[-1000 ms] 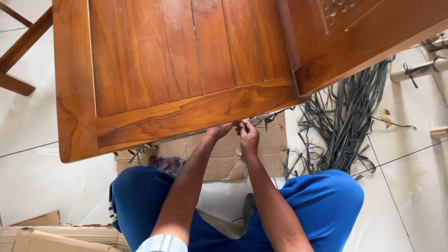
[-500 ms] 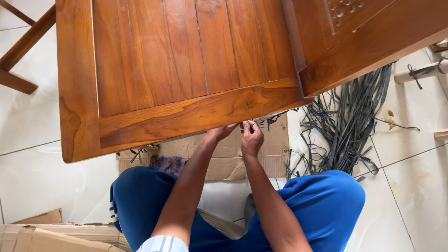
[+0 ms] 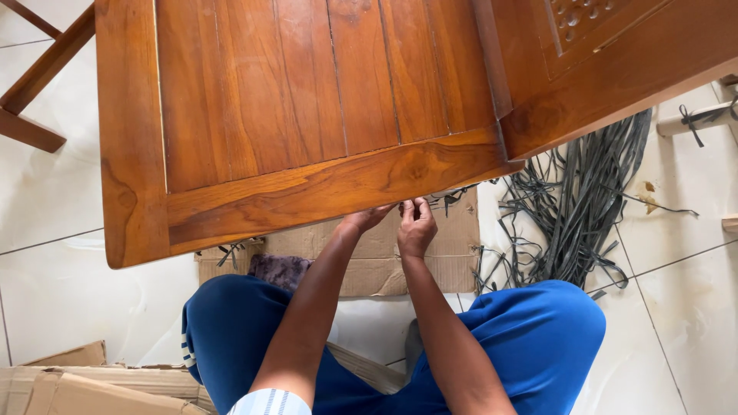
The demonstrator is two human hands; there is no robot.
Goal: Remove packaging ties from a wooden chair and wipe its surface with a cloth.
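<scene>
Place: a small furniture workshop, worked at floor level
Furniture: a varnished wooden panelled piece [image 3: 307, 115] fills the upper view, with a carved wooden part [image 3: 615, 54] beside it and a wooden frame leg [image 3: 38, 84] at the left
Materials: a heap of dark weaving strips [image 3: 576, 215] lies on the floor
Floor: pale glossy tiles [image 3: 61, 292], stained at the right
Padding: flattened cardboard [image 3: 369, 253] under the work, more cardboard sheets [image 3: 69, 380] at the lower left

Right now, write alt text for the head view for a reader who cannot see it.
Seen from above, a seated person's left hand and right hand meet at the lower edge of a brown wooden panel, beside thin dark strips. Blue-trousered knees frame flattened cardboard on white floor tiles; a heap of dark strips lies to the right.
</scene>
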